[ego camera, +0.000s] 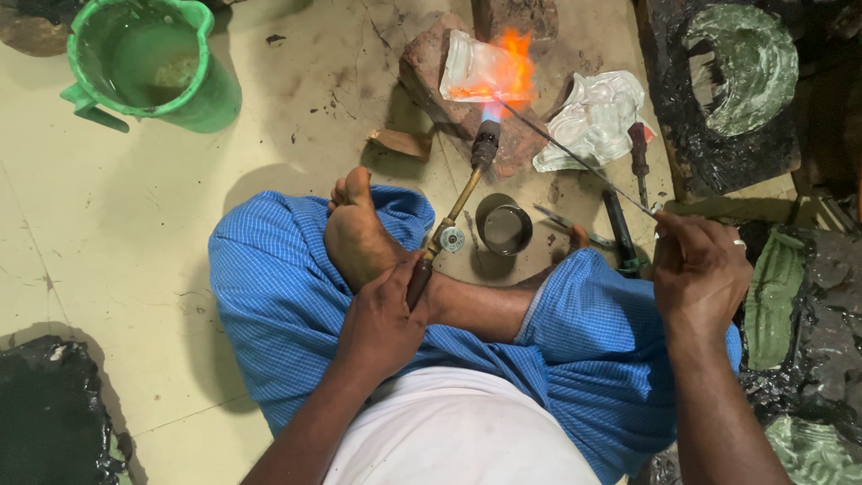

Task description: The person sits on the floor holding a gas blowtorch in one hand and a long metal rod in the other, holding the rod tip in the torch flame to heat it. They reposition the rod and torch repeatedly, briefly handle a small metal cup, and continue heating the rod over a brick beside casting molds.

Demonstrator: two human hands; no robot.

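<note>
Even, moderately bright indoor light, soft shadows cast left of the knee and green bucket, flame blown out to orange-white glare, dark corners underexposed, slight wide-angle stretch at the edges, focus mostly sharp.

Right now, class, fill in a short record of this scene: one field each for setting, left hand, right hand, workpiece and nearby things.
Setting: a person sits cross-legged on a pale floor, seen from above.
Left hand: the left hand grips a brass torch, its flame playing on the workpiece.
Right hand: the right hand holds a thin rod whose tip reaches the flame.
Workpiece: a silvery sheet piece lying on a brick.
Nearby things: a green bucket, a small metal cup, a second silvery piece.
</note>
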